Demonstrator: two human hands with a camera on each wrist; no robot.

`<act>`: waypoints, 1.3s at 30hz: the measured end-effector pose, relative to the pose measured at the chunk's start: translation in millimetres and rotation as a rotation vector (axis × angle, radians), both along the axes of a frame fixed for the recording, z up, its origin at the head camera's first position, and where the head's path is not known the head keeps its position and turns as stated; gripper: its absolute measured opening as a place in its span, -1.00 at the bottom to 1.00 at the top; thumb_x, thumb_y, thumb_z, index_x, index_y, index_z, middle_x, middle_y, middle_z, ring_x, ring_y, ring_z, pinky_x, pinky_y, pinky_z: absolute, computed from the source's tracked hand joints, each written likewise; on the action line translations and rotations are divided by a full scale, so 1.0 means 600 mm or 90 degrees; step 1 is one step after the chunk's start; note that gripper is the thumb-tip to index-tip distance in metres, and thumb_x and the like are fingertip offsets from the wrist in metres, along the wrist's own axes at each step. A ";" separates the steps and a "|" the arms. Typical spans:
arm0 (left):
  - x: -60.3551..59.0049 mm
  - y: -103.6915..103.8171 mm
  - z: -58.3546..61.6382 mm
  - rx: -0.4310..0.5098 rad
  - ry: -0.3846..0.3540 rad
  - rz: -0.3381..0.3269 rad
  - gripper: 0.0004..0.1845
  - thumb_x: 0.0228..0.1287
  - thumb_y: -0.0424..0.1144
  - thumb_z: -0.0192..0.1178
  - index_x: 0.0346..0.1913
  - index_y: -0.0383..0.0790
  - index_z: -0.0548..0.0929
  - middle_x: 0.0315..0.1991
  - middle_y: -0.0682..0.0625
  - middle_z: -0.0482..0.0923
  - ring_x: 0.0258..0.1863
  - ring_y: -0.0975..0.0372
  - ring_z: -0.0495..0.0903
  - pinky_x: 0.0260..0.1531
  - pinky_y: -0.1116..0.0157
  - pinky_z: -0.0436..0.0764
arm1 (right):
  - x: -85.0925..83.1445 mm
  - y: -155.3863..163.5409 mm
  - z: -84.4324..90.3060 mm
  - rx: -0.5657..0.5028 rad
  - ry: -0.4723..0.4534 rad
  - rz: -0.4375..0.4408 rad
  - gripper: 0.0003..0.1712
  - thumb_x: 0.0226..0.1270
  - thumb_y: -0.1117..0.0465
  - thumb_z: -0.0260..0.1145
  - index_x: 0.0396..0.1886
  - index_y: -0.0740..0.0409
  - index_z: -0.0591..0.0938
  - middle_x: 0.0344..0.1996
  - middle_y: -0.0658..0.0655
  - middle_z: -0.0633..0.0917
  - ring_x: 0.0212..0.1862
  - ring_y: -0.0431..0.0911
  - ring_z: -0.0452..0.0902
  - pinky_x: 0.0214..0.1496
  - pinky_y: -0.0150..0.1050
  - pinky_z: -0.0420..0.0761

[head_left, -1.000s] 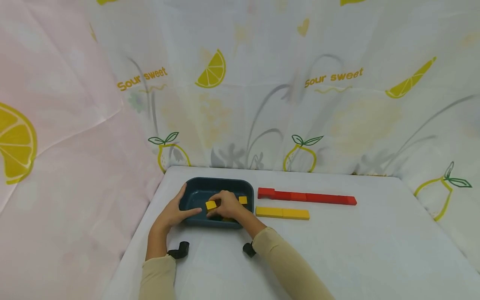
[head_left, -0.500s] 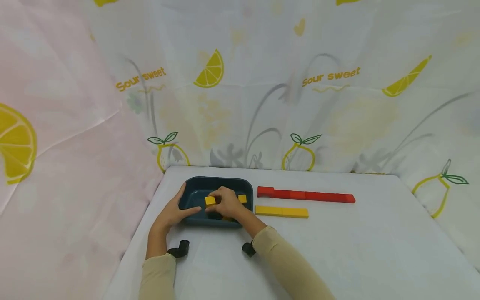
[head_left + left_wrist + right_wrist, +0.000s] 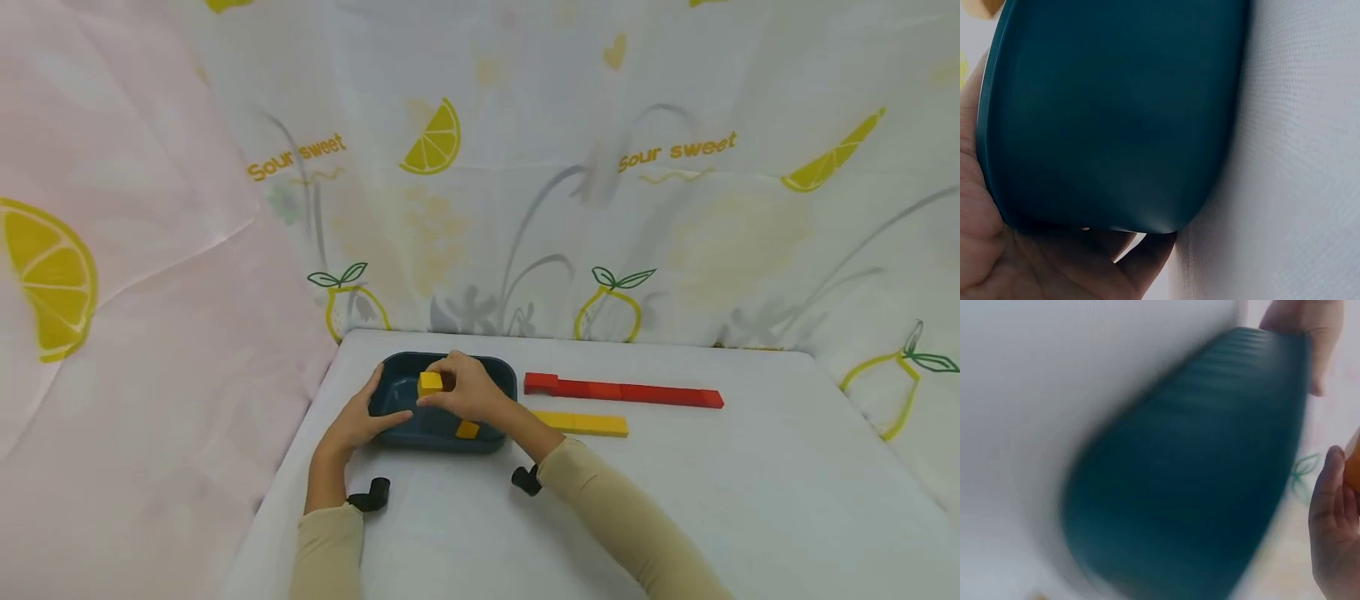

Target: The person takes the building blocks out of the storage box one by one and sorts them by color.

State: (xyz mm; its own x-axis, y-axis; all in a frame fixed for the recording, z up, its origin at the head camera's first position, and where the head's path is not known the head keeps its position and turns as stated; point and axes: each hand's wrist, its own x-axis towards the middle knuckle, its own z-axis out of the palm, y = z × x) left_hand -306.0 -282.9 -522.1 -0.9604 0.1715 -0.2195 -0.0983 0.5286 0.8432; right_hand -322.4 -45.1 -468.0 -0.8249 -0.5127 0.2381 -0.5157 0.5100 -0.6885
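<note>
- Yellow block (image 3: 430, 382) is now up above the tray (image 3: 390, 392); a second ago I saw it lower, down inside the tray, with my right hand (image 3: 467, 393) over it.
- My right hand pinches that block between thumb and fingertips, over the far half of the tray.
- With the hand raised, a second yellow block (image 3: 467, 430) shows on the tray floor at the near right; earlier the hand mostly hid it. The small block I saw at the tray's right earlier is now behind the hand.
- My left hand (image 3: 358, 421) has not moved: it grips the tray's left wall, thumb along the near rim. The left wrist view shows the palm (image 3: 1041, 262) pressed against the dark teal wall.
- The right wrist view is blurred; I make out only the tray and a fingertip (image 3: 1329, 487).
- Count on the table (image 3: 675, 500): one tray; two yellow blocks in view at the tray; one red row (image 3: 624, 391) right of the tray; one yellow row (image 3: 590, 424) just nearer than the red, at least two pieces, its left end behind my wrist.
- How many pieces make up the red row I cannot tell.
</note>
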 end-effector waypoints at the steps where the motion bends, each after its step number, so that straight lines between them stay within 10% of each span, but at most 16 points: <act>1: 0.001 0.001 -0.001 -0.002 0.000 0.001 0.24 0.11 0.18 0.40 0.59 0.21 -0.33 0.62 -0.13 -0.32 0.58 -0.18 -0.23 0.43 -0.32 -0.04 | 0.002 0.004 0.009 0.003 0.003 0.010 -0.56 0.11 0.06 0.55 -0.05 0.13 0.70 -0.33 0.04 0.53 -0.32 -0.21 0.45 -0.24 -0.47 0.55; 19: 0.001 0.000 -0.001 -0.013 0.013 0.012 0.21 0.12 0.15 0.40 0.59 0.23 -0.30 0.63 -0.11 -0.29 0.58 -0.15 -0.24 0.45 -0.29 -0.05 | 0.042 0.186 0.095 -0.053 0.038 0.016 -0.61 0.06 0.23 0.57 -0.10 0.07 0.66 -0.25 0.04 0.54 -0.32 -0.10 0.59 -0.31 -0.37 0.72; 39: 0.001 0.000 -0.001 -0.001 -0.004 0.016 0.20 0.12 0.14 0.41 0.58 0.30 -0.29 0.63 -0.07 -0.30 0.59 -0.13 -0.26 0.46 -0.27 -0.06 | 0.066 0.351 0.042 0.014 -0.005 -0.124 -0.64 0.14 0.20 0.52 -0.06 0.09 0.65 -0.16 0.10 0.61 -0.30 -0.11 0.65 -0.30 -0.41 0.70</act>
State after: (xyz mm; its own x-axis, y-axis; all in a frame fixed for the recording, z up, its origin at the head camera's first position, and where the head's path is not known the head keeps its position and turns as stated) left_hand -305.5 -283.0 -522.7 -0.9630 0.1473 -0.2255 -0.1164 0.5276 0.8415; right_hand -282.8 165.5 -442.7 -0.9107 -0.3487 0.2215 -0.4005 0.6143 -0.6799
